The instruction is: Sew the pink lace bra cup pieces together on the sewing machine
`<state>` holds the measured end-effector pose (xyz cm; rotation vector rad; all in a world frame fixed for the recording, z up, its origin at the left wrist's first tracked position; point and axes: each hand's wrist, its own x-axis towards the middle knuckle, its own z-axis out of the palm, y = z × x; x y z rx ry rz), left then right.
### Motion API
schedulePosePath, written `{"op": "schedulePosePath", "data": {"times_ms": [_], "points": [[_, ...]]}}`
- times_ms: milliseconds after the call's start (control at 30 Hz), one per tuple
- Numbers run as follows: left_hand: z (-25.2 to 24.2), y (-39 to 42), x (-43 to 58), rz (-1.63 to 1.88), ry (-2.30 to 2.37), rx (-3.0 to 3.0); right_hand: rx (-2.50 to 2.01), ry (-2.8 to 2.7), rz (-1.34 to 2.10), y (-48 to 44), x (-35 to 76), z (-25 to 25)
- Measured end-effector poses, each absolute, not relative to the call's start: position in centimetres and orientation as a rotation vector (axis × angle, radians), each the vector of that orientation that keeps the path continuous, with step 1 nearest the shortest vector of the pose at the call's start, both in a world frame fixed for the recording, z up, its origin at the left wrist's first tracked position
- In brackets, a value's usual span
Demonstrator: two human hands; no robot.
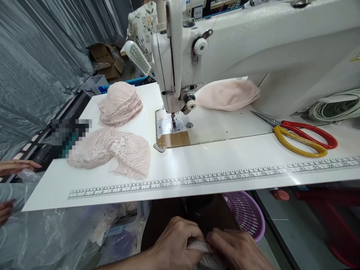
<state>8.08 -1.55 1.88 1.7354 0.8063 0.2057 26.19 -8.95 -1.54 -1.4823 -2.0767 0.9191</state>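
Note:
Over my lap, below the table's front edge, my left hand (180, 243) is closed on a piece of pale greyish fabric (199, 244). My right hand (237, 247) grips the same fabric from the other side, its fingers curled close to the left ones. Most of the fabric is hidden under the hands and past the bottom of the view. Ahead stands a white sewing machine (253, 41), its presser foot (174, 122) over the needle plate. To its left lie a stack of pink lace cups (120, 103) and loose pink lace pieces (132, 153).
Red-and-yellow scissors (305, 138) rest on the table's right side. Pink fabric pieces (227, 95) sit under the machine arm. A printed ruler (213, 179) runs along the front edge. Below are a purple basket (247, 217) and plastic bags (56, 232). Another person's hands (18, 167) show at far left.

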Motion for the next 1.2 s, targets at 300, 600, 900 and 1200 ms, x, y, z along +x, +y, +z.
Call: {"op": "schedulePosePath", "data": {"times_ms": [300,600,900,1200], "points": [[0.6,-0.2,9.3,0.104,1.029,1.179,-1.756,-1.844,0.830,-9.5,30.9,-4.2],[0.5,-0.4,9.0,0.180,1.004,1.344,-1.557,-1.595,1.257,-7.1,27.0,-0.8],[0.8,-0.2,8.9,0.231,1.002,1.339,-1.514,-1.502,1.416,-7.0,27.2,-0.9],[1.5,-0.7,9.9,0.164,1.045,1.689,-1.376,-1.696,1.131,-5.6,26.7,0.1]]}}
